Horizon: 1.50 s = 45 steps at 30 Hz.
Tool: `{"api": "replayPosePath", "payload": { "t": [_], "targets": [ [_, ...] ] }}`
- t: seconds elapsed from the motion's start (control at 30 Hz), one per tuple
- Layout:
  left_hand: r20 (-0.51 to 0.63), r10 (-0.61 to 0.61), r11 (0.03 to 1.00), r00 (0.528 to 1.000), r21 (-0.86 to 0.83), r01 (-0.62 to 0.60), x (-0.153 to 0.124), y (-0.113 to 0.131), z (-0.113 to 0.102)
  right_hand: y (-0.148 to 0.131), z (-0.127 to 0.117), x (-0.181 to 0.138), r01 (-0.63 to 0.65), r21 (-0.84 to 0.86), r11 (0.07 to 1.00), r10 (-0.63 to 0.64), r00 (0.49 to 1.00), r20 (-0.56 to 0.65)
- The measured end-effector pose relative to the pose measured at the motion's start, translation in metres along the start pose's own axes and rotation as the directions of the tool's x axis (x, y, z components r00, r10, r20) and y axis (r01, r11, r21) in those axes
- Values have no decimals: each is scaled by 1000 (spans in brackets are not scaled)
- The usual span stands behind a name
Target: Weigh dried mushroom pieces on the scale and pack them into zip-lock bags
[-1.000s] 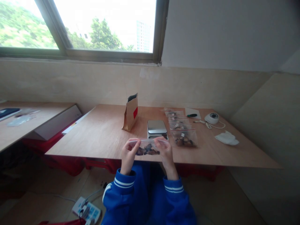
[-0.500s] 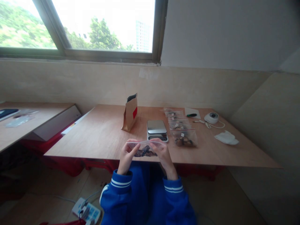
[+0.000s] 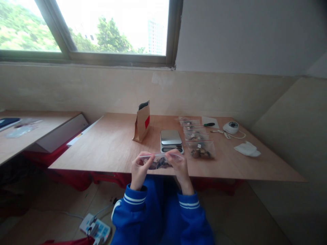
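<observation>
A clear zip bag with dark, dried pieces in it is stretched between my hands at the table's front edge. My left hand pinches the left part of its top edge, thumb uppermost. My right hand grips the same edge toward the right corner. Just beyond the bag lies a kitchen scale with a steel plate and nothing on it. To the right, a zip bag of brown dried mushrooms lies flat, with several similar bags in a row behind it.
An upright brown paper bag stands left of the scale on the wooden table. Farther right are a green-handled screwdriver, a white dome camera with its cable, and a crumpled white sheet. A power strip lies on the floor.
Both hands keep hold of the bag's top edge. My left hand and its thumb have shifted slightly right along it, and the bag has moved slightly right.
</observation>
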<state>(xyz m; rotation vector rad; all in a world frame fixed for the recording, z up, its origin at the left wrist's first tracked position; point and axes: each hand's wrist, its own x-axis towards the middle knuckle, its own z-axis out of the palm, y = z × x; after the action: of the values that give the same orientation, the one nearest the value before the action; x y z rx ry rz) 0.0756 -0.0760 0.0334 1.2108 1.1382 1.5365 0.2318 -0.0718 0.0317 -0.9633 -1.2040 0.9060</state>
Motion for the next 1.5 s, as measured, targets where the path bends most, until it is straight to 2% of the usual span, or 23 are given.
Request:
{"api": "replayPosePath", "payload": {
  "t": [0.2,0.33,0.43,0.57,0.73,0.8,1.03,1.23,1.4,1.5],
  "targets": [
    [-38,38,999,999,15,-37,-2,-1,3,-2,1,0,-3,7,1000,3,1000,-23],
    [-45,31,1000,998,0,-31,-1,-2,2,-2,-1,-1,-44,70,997,41,999,34],
    [-5,-15,999,1000,-32,14,0,-1,0,-2,-5,-1,-116,105,988,104,988,118],
    [114,-82,995,990,-47,87,0,3,-1,-6,-5,-3,-153,114,982,131,975,181],
    [185,10,1000,983,-25,-5,1,7,0,-8,-2,-3,-214,104,971,192,963,188],
    [192,12,1000,981,-13,-10,1,6,-1,-6,-2,-2,-197,75,977,182,968,170],
    [184,-44,999,982,40,37,1,3,0,2,-5,1,-25,-46,999,31,993,115],
    [123,10,995,992,95,-22,0,4,1,2,-3,1,87,-82,993,-80,993,87],
    [62,35,995,997,87,-41,-1,4,4,-2,1,2,122,-71,990,-119,992,50],
    [35,46,995,998,86,-48,-1,3,5,-3,4,1,102,-48,994,-100,994,46]
  ]
}}
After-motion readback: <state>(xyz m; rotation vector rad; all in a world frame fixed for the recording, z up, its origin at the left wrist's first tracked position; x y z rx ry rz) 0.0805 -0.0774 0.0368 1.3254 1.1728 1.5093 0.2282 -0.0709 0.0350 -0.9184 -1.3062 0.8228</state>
